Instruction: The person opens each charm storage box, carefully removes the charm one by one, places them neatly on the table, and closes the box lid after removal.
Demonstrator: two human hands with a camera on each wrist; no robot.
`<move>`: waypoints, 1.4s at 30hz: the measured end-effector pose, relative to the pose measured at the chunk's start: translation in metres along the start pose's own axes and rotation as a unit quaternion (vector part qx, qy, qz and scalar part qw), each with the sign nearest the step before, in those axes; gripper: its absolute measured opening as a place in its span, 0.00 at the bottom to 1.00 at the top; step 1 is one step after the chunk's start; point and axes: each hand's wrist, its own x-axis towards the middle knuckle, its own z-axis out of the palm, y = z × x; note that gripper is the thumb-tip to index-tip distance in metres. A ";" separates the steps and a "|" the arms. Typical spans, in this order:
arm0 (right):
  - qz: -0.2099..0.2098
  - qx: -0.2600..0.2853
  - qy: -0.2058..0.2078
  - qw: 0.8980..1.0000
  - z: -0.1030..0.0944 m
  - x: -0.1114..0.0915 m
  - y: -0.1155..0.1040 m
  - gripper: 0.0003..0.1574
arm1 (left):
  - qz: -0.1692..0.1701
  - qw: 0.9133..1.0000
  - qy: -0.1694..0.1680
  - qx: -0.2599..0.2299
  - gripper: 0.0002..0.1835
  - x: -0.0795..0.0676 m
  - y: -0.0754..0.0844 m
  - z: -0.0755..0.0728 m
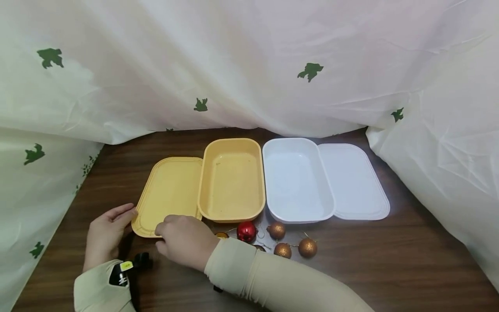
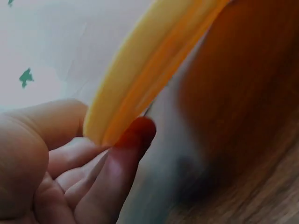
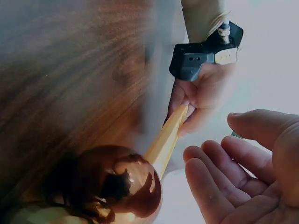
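Observation:
My left hand (image 1: pixel 105 236) pinches the near left corner of a yellow lid (image 1: pixel 167 190), thumb on one face and a finger beneath. The lid's rim (image 2: pixel 131 84) shows edge-on between them in the left wrist view. My right hand (image 1: pixel 187 240) is at the lid's near edge, its forearm crossing over the table. In the right wrist view its fingers (image 3: pixel 219 163) are loosely bent and apart from the lid, with nothing in them. A shiny copper-coloured bauble (image 3: pixel 124 182) is close below this hand.
Right of the lid stand a yellow tub (image 1: pixel 231 186) and a white tub (image 1: pixel 298 186), with a white lid (image 1: pixel 354 182) beside them. Before the tubs lie a red bauble (image 1: pixel 246 232) and several copper ones, including a glittery bauble (image 1: pixel 307 248). White cloth (image 1: pixel 249 65) hangs around the table.

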 end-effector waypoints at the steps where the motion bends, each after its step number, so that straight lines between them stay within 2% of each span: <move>1: 0.002 0.005 0.004 1.000 0.000 0.000 0.001 0.06 | -0.003 1.000 -0.014 -0.026 0.23 0.000 0.000 -0.001; 4: 0.007 0.019 0.020 1.000 -0.002 0.002 0.002 0.09 | -0.001 0.993 -0.055 -0.102 0.10 -0.001 0.001 -0.006; 6: 0.014 0.044 0.023 0.999 -0.003 0.003 0.004 0.09 | 0.009 0.986 -0.088 -0.144 0.05 -0.002 0.002 -0.009; 11: 0.047 0.127 0.015 0.991 -0.009 0.008 0.006 0.12 | 0.031 0.961 -0.157 -0.227 0.08 -0.004 0.005 -0.012; 17: 0.052 0.172 0.040 0.983 -0.015 0.014 0.011 0.16 | 0.073 0.928 -0.202 -0.303 0.13 -0.015 0.011 -0.006; 19: 0.049 0.190 0.059 0.979 -0.016 0.015 0.012 0.17 | 0.086 0.921 -0.210 -0.317 0.14 -0.020 0.014 -0.002; 26: 0.022 0.250 0.138 0.958 -0.023 0.017 0.016 0.15 | 0.120 0.908 -0.217 -0.338 0.16 -0.033 0.028 0.015; 32: 0.029 0.239 0.153 0.958 -0.033 0.024 0.023 0.09 | 0.163 0.889 -0.219 -0.368 0.13 -0.042 0.032 0.033; 36: 0.057 0.237 0.140 0.960 -0.040 0.027 0.028 0.08 | 0.186 0.882 -0.216 -0.377 0.13 -0.047 0.034 0.042; 42: 0.103 0.229 0.074 0.965 -0.056 0.033 0.035 0.11 | 0.189 0.890 -0.199 -0.365 0.11 -0.053 0.036 0.054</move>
